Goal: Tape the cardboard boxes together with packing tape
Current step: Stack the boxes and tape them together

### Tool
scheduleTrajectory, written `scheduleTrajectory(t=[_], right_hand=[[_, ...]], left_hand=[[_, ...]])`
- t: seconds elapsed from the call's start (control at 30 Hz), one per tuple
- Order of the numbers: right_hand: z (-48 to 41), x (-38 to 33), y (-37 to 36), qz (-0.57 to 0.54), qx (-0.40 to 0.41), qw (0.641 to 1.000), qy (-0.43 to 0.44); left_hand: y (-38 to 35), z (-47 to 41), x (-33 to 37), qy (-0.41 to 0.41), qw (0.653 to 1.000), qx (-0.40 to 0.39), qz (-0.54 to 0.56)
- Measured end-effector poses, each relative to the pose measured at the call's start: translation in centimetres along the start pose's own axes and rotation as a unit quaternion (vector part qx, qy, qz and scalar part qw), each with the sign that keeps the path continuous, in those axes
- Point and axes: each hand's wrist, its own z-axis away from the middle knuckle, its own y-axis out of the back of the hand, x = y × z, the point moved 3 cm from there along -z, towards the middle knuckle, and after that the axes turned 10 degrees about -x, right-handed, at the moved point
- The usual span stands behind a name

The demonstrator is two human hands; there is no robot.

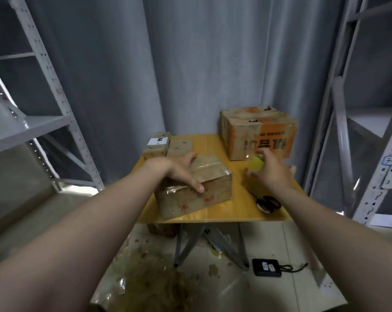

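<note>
2 hands: L hand (179,172) fingers (189,156) spread flat atop box (210,192); R hand (271,172), right of box, blurred at yellow tape roll (255,163), fingers' grip unclear.

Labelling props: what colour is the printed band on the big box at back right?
Orange band across the brown big box; head view shows it best.

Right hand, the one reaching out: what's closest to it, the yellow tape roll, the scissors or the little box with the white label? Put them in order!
Starting from the right hand:
1. yellow tape roll, right at its fingertips.
2. scissors, a bit closer to the person, on the right.
3. little box with the white label, far off at the back left.
</note>
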Motion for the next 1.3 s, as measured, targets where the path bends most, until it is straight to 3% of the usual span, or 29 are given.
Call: scheduleTrajectory(t=[0.13,0.23,0.33,0.43,0.5,0.6,0.7,0.93,1.3], right_hand=[[-1.1,1.1,-1.8,0.093,-0.064,0.993,-0.029],[-0.8,-0.7,-2.1,0.090,-0.051,0.995,-0.004],[0.1,-5.3,-1.6,-0.043,-0.026,0.997,0.061],[1.7,-11.1,-1.7,-0.250,-0.057,0.960,0.113],[3.0,-14.5,-2.5,-0.323,-0.104,0.936,0.099],[5.2,-17.7,-4.7,-0.351,-0.157,0.920,0.071],[6.9,-18.8,-6.6,-0.263,-0.158,0.949,0.073],[5.8,-17.9,-7.9,-0.174,-0.082,0.976,0.099],[2.6,-16.2,-9.1,-0.150,0.064,0.973,0.166]], left_hand=[[0.0,-0.2,-1.1,-0.020,0.996,0.068,0.056],[0.9,0.9,-2.5,-0.029,0.972,0.152,0.176],[1.5,2.4,-4.0,-0.034,0.911,0.247,0.328],[0.9,2.9,-5.0,-0.013,0.831,0.310,0.461],[0.0,2.8,-4.9,0.025,0.798,0.333,0.501],[-1.4,2.3,-4.0,0.092,0.781,0.353,0.508],[-2.3,1.6,-3.3,0.128,0.757,0.330,0.549],[-2.9,0.2,-4.5,0.109,0.749,0.328,0.565],[-3.5,-1.7,-5.5,0.049,0.736,0.368,0.566]])
